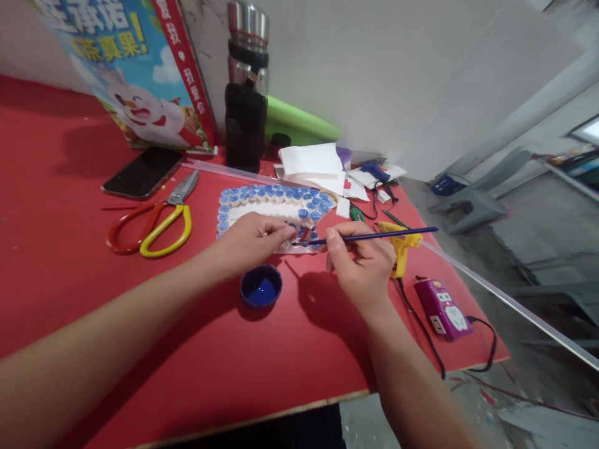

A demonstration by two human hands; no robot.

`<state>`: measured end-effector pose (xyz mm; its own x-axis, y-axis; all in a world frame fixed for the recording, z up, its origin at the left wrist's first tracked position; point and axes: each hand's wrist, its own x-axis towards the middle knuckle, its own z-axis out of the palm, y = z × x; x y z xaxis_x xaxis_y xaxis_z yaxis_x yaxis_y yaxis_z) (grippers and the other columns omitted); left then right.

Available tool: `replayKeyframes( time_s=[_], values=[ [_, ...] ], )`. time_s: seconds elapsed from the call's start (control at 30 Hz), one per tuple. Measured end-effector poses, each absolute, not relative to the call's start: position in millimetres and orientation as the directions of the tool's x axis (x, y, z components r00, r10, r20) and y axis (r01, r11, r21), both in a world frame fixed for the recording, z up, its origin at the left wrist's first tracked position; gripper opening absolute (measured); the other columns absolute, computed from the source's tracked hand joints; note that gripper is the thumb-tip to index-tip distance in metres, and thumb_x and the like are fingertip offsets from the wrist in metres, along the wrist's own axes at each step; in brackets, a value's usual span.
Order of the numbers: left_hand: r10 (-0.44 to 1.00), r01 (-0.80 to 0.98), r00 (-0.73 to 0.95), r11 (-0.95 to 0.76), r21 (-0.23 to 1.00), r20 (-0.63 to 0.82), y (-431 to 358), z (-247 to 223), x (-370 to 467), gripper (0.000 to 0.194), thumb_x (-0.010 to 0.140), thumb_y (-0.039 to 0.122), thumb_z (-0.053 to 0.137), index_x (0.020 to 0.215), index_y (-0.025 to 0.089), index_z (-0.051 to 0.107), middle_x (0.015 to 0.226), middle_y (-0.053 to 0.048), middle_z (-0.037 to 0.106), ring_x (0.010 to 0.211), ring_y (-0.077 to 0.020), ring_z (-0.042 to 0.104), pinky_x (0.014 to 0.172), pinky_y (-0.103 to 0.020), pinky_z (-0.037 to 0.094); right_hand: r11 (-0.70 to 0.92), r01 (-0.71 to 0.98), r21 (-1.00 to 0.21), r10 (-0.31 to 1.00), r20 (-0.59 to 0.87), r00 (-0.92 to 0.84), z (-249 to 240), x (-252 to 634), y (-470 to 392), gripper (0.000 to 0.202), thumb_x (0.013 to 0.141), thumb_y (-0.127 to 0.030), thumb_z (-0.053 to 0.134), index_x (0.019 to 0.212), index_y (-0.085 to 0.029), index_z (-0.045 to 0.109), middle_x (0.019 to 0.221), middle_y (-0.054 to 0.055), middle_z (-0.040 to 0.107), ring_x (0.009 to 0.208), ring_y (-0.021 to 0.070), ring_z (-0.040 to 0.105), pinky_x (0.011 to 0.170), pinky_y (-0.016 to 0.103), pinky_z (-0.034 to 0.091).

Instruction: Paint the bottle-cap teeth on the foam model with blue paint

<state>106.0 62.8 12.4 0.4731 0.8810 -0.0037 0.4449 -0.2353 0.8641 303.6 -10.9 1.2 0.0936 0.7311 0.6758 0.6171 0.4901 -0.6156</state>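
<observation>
The left forearm [135,324] and right forearm [405,368] are bare, long and smooth, narrowing at uncovered wrists towards slim bare fingers [339,252]. Along the bottom edge shows black clothing [304,430], plain and shadowed; which garment it is cannot be told.

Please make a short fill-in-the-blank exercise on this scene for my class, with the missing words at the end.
Of the left hand and the right hand, the ____ one holds the brush.
The small bowl contains ____ liquid.
The scissors have one reddish handle and one ____ handle.
The phone lies on a ____ table.

Missing words: right; blue; yellow; red.
</observation>
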Motion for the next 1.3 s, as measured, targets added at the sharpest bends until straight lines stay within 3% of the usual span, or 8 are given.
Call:
replayKeyframes(
  time_s=[0.2, 0.33, 0.43, 0.57, 0.73, 0.93, 1.17, 1.3],
  values=[
    [0.953, 0.326, 0.261, 0.064, 0.943, -0.155, 55, 14, 99, 0.021, 0.074, 0.038, 0.081, 0.079, 0.018, 0.085, 0.086, -0.007, 0.086, 0.085, -0.0255, 0.079, 0.077, -0.033, 0.059, 0.489, 0.525, -0.697, 0.693, 0.676, 0.251, 2, 310, -10, 0.022, 0.1, -0.027, 0.065, 0.079, -0.021, 0.066, 0.06, -0.004, 0.064, 0.043, 0.0084, 0.053, 0.044, 0.023, 0.04],
    [0.955, 0.26, 0.197, 0.167, 0.951, -0.221, 54, 13, 92, 0.021, 0.064, 0.033, 0.088, 0.075, 0.017, 0.083, 0.076, -0.008, 0.083, 0.067, -0.0222, 0.076, 0.054, -0.026, 0.053, 0.503, 0.432, -0.748, 0.673, 0.653, 0.347, 4, 312, -8, 0.022, 0.1, -0.026, 0.064, 0.079, -0.021, 0.067, 0.057, -0.005, 0.061, 0.042, 0.0089, 0.053, 0.044, 0.023, 0.042],
    [0.964, 0.265, 0.174, 0.15, 0.952, -0.201, 55, 12, 88, 0.021, 0.062, 0.031, 0.088, 0.075, 0.017, 0.08, 0.072, -0.008, 0.081, 0.061, -0.0204, 0.074, 0.048, -0.024, 0.048, 0.496, 0.444, -0.746, 0.663, 0.656, 0.362, 5, 312, -8, 0.022, 0.099, -0.027, 0.064, 0.077, -0.021, 0.066, 0.056, -0.006, 0.061, 0.04, 0.009, 0.053, 0.043, 0.023, 0.042],
    [0.97, 0.254, 0.182, 0.112, 0.961, -0.161, 56, 15, 88, 0.019, 0.064, 0.026, 0.085, 0.078, 0.018, 0.074, 0.07, -0.005, 0.081, 0.067, -0.0207, 0.078, 0.057, -0.024, 0.056, 0.471, 0.471, -0.746, 0.661, 0.652, 0.371, 4, 312, -8, 0.023, 0.099, -0.029, 0.063, 0.077, -0.021, 0.065, 0.057, -0.005, 0.062, 0.039, 0.0088, 0.05, 0.041, 0.024, 0.04],
    [0.969, 0.295, 0.23, 0.023, 0.955, -0.095, 59, 18, 86, 0.018, 0.073, 0.028, 0.075, 0.088, 0.018, 0.08, 0.067, -0.002, 0.08, 0.063, -0.0175, 0.074, 0.059, -0.024, 0.057, 0.48, 0.453, -0.751, 0.656, 0.65, 0.383, 3, 314, -7, 0.021, 0.098, -0.028, 0.065, 0.078, -0.021, 0.067, 0.057, -0.005, 0.062, 0.039, 0.009, 0.051, 0.042, 0.024, 0.039],
    [0.927, 0.46, 0.373, -0.213, 0.862, 0.03, 65, 16, 74, 0.022, 0.083, 0.034, 0.069, 0.068, 0.02, 0.076, 0.064, -0.002, 0.077, 0.06, -0.0137, 0.065, 0.057, -0.022, 0.048, 0.496, 0.44, -0.748, 0.636, 0.659, 0.402, 3, 313, -7, 0.02, 0.098, -0.028, 0.065, 0.079, -0.021, 0.067, 0.058, -0.005, 0.064, 0.041, 0.0091, 0.054, 0.043, 0.024, 0.041],
    [0.959, 0.061, 0.262, 0.099, 0.993, -0.112, 55, 21, 58, 0.019, 0.083, 0.032, 0.084, 0.076, 0.017, 0.074, 0.07, -0.002, 0.076, 0.051, -0.0079, 0.053, 0.05, -0.02, 0.045, 0.482, 0.44, -0.758, 0.636, 0.648, 0.42, 5, 311, -6, 0.021, 0.098, -0.029, 0.065, 0.078, -0.021, 0.066, 0.056, -0.005, 0.063, 0.038, 0.0079, 0.05, 0.04, 0.023, 0.039],
    [0.995, -0.111, -0.05, 0.079, 0.991, -0.085, 61, 43, 27, 0.023, 0.094, 0.026, 0.078, 0.076, 0.019, 0.064, 0.071, 0.001, 0.069, 0.061, -0.008, 0.054, 0.049, -0.016, 0.039, 0.487, 0.41, -0.771, 0.628, 0.635, 0.45, 8, 310, -6, 0.019, 0.097, -0.028, 0.064, 0.079, -0.021, 0.065, 0.055, -0.006, 0.063, 0.035, 0.0073, 0.047, 0.035, 0.022, 0.036]
  ],
)
